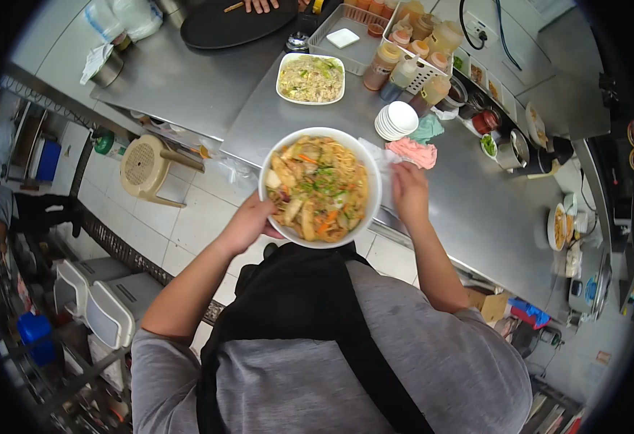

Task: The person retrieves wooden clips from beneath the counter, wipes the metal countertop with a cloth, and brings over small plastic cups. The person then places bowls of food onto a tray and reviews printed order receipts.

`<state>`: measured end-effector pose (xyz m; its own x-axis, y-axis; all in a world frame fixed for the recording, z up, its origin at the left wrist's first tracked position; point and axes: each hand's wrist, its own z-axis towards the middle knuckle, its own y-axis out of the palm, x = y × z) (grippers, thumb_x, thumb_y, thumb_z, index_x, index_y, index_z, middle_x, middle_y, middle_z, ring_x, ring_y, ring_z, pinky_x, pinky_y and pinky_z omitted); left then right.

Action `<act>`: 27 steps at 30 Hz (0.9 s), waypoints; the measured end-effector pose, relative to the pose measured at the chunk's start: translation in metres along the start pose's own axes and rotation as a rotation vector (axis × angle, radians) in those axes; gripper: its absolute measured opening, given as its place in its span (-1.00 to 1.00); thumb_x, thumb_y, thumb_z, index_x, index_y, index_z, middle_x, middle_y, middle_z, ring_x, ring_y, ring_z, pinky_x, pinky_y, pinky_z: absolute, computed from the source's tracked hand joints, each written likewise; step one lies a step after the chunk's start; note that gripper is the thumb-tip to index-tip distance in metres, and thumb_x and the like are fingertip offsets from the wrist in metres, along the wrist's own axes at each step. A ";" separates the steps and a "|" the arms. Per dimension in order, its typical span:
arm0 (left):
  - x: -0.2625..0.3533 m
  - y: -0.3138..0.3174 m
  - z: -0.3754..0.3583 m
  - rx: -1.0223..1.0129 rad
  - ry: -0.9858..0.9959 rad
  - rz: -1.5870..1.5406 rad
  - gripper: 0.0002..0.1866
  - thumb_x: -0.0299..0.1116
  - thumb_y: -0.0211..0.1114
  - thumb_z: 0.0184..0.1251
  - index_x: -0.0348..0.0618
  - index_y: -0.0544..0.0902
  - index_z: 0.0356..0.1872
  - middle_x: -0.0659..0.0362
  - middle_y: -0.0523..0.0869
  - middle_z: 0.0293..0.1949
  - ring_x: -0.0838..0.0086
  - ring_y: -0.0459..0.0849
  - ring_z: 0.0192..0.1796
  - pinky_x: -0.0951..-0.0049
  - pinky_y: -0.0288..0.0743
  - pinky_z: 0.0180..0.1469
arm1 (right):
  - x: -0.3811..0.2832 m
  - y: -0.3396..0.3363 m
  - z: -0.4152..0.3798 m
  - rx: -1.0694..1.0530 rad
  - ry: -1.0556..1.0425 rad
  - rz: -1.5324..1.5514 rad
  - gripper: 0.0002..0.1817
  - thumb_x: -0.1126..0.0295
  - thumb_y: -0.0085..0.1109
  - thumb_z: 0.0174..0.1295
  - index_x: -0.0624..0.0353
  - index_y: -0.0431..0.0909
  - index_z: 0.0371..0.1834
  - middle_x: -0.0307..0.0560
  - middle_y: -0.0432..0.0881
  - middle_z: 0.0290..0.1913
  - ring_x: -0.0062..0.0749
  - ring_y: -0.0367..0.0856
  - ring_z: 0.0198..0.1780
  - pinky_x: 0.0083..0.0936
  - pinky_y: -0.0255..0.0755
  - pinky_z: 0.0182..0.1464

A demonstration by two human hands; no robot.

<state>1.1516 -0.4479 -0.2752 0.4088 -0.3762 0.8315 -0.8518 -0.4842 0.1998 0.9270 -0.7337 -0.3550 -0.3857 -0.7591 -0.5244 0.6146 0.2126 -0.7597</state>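
Observation:
A large white bowl of noodles with vegetables and chopped greens is held above the near edge of the steel counter. My left hand grips its lower left rim, the thumb on the side and the fingers underneath. At the bowl's right side, my right hand is closed on a thin white cloth that lies against the rim; its fingertips are partly hidden. Just past the right hand, a pink cloth and a green cloth lie crumpled on the counter.
On the steel counter stand a square white dish of noodles, stacked small white bowls and a basket of sauce bottles. Across it, another person's hand rests near a black round tray. A beige stool stands left.

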 end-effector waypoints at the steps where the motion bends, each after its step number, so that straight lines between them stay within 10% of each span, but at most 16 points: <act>1: -0.001 -0.017 0.002 -0.021 -0.004 0.012 -0.49 -0.33 -0.06 0.37 -0.34 0.30 0.31 -0.09 0.62 0.07 0.22 0.75 -0.04 0.34 0.77 -0.18 | -0.018 0.005 0.002 -0.004 -0.006 -0.134 -0.67 0.46 0.14 0.29 0.10 0.59 0.12 -0.01 0.62 0.06 -0.10 0.57 0.10 -0.21 0.41 0.10; 5: 0.006 -0.064 0.023 -0.019 -0.035 0.115 -0.46 -0.32 -0.07 0.35 -0.35 0.29 0.32 -0.09 0.62 0.07 0.21 0.75 -0.04 0.34 0.77 -0.19 | 0.010 0.012 0.024 0.378 0.070 -0.416 -0.67 0.42 0.23 0.21 0.07 0.62 0.07 -0.01 0.63 0.08 -0.11 0.55 0.08 -0.10 0.37 0.16; 7: 0.003 -0.080 0.045 -0.087 -0.041 0.161 -0.44 -0.30 -0.08 0.34 -0.36 0.27 0.33 -0.10 0.62 0.06 0.22 0.75 -0.05 0.34 0.77 -0.18 | 0.029 -0.009 0.028 0.075 0.166 -0.483 -0.68 0.42 0.24 0.19 0.09 0.62 0.04 -0.03 0.63 0.09 -0.09 0.58 0.03 -0.13 0.42 0.09; 13: 0.022 -0.094 0.102 -0.152 -0.125 0.288 -0.44 -0.20 -0.06 0.42 -0.36 0.27 0.33 -0.09 0.63 0.04 0.23 0.76 -0.08 0.37 0.76 -0.18 | 0.029 -0.092 0.029 0.331 0.227 -0.293 -0.88 0.45 0.22 0.20 0.17 0.61 -0.22 0.00 0.66 -0.01 -0.15 0.61 -0.06 -0.23 0.48 -0.05; 18: 0.040 -0.096 0.138 -0.089 0.096 0.661 -0.49 -0.03 -0.13 0.59 -0.14 0.30 0.35 -0.03 0.64 0.04 0.31 0.72 -0.11 0.39 0.66 -0.23 | -0.060 -0.067 0.043 0.069 0.394 0.458 -0.85 0.61 0.13 0.15 0.16 0.53 -0.22 -0.06 0.66 -0.14 -0.33 0.61 -0.15 -0.41 0.46 -0.08; 20: 0.043 -0.095 0.148 -0.044 0.265 0.772 -0.53 -0.06 -0.18 0.61 -0.08 0.30 0.36 -0.14 0.66 -0.01 0.19 0.73 -0.10 0.32 0.64 -0.19 | -0.060 -0.025 0.050 -0.243 0.403 0.210 -0.79 0.62 0.12 0.17 0.18 0.52 -0.14 -0.02 0.65 -0.15 -0.22 0.64 -0.14 -0.39 0.47 -0.10; 24: 0.053 -0.104 0.171 -0.125 0.320 0.890 -0.55 -0.11 -0.19 0.62 -0.09 0.32 0.35 -0.21 0.62 0.09 -0.03 0.57 0.19 0.18 0.35 0.27 | -0.079 0.024 0.096 -0.112 -0.008 0.121 -0.76 0.59 0.19 0.16 0.18 0.61 -0.09 0.08 0.63 -0.13 0.03 0.61 -0.09 -0.29 0.49 0.01; 27: 0.067 -0.104 0.177 -0.200 0.300 0.915 -0.55 -0.11 -0.18 0.62 -0.09 0.33 0.35 -0.21 0.62 0.10 -0.01 0.58 0.18 0.18 0.39 0.25 | -0.091 0.052 0.140 -0.112 -0.088 0.111 -0.80 0.57 0.24 0.12 0.13 0.67 -0.18 0.05 0.65 -0.06 0.01 0.61 -0.03 -0.29 0.47 0.11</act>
<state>1.3259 -0.5624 -0.3325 -0.5126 -0.3096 0.8009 -0.8494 0.0465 -0.5256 1.0906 -0.7398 -0.2933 -0.2551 -0.7769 -0.5757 0.5680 0.3614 -0.7394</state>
